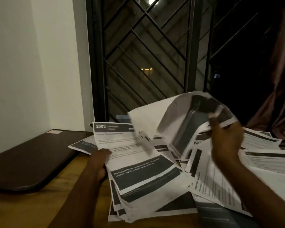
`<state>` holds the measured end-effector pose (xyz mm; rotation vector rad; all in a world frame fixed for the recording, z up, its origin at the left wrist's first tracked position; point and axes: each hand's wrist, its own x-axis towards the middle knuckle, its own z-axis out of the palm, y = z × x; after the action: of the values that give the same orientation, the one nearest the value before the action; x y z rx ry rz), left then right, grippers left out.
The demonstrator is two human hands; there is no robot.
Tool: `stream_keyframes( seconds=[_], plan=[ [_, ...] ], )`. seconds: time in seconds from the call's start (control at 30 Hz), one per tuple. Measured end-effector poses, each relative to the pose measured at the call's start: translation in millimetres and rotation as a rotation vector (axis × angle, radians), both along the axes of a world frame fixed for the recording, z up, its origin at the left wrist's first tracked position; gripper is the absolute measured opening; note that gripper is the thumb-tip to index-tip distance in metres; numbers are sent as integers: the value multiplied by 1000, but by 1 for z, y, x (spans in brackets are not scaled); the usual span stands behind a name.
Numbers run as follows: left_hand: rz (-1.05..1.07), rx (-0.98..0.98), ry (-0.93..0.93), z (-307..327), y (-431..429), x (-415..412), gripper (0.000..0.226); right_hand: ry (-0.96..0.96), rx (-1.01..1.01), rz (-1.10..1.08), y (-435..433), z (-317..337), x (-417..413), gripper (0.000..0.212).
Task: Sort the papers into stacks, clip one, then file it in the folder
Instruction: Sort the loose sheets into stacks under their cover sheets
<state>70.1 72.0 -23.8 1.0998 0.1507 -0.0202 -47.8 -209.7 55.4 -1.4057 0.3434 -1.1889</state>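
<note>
My left hand (99, 163) grips the left edge of a stack of printed papers (138, 175), thumb on the top sheet headed "2683". My right hand (225, 142) pinches a curled, blurred sheet (187, 119) and holds it up above the pile. More printed sheets (262, 150) lie spread loosely over the right side of the wooden table (69, 191). A dark brown folder (28, 162) lies shut and flat on the left of the table. No clip is visible.
A white wall stands at the left. A window with a black metal grille (146, 55) is straight ahead, and a dark curtain (280, 79) hangs at the right. A loose sheet (82, 145) pokes out behind the stack toward the folder.
</note>
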Motion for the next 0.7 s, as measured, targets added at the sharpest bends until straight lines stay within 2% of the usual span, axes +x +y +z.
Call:
stream_keyframes(
  seconds=[0.07,0.13,0.2,0.3,0.37,0.43,0.53,0.6,0.7],
  plan=[
    [-79,-4,-16,1,-4,-2,13,147,-33,103,16,-21,3,27],
    [-93,-18,-59,6,-9,-4,27,225,88,211,29,-40,6,22],
    [-105,-23,-96,7,-13,-6,27,341,161,338,41,-53,6,17],
    [-118,34,-181,6,-15,-9,23,565,120,619,56,-64,5,27],
    [-68,106,-181,5,-12,-4,28,597,101,726,56,-64,5,27],
    [18,185,-78,13,-6,-5,31,546,83,605,40,-58,9,24],
    [12,145,-90,21,3,-3,44,486,-49,161,-13,-50,12,16],
    [5,122,-118,29,12,-10,42,476,-74,-79,-56,-52,9,11],
    [-37,-21,-173,43,24,-22,27,356,-53,-252,-94,-57,-1,19]
  ],
)
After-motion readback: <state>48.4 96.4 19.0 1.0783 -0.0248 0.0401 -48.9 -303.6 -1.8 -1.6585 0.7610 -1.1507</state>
